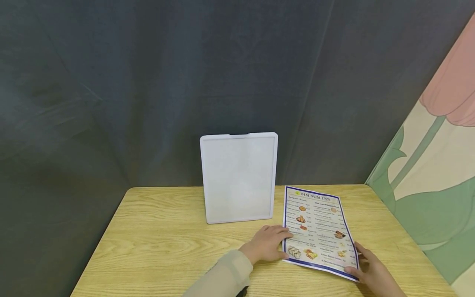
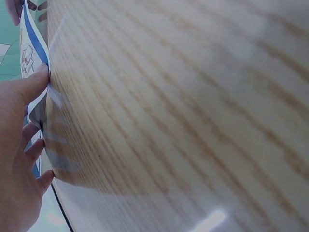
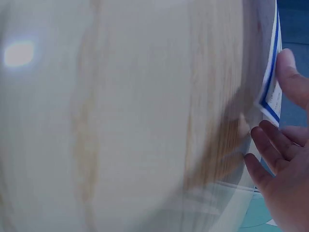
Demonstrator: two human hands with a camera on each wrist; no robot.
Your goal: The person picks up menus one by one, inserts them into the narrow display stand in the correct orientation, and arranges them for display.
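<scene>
Best lifted evenly: menu sheet (image 1: 317,231) pinched at near-left edge by left hand (image 1: 268,244), near-right corner by right hand (image 1: 371,270), white frame (image 1: 239,177) beyond fingers.

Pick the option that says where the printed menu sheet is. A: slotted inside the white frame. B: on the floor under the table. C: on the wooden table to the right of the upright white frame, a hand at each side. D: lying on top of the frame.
C: the menu sheet lies on the table, right of the white frame, with the left hand and right hand at its edges.
</scene>
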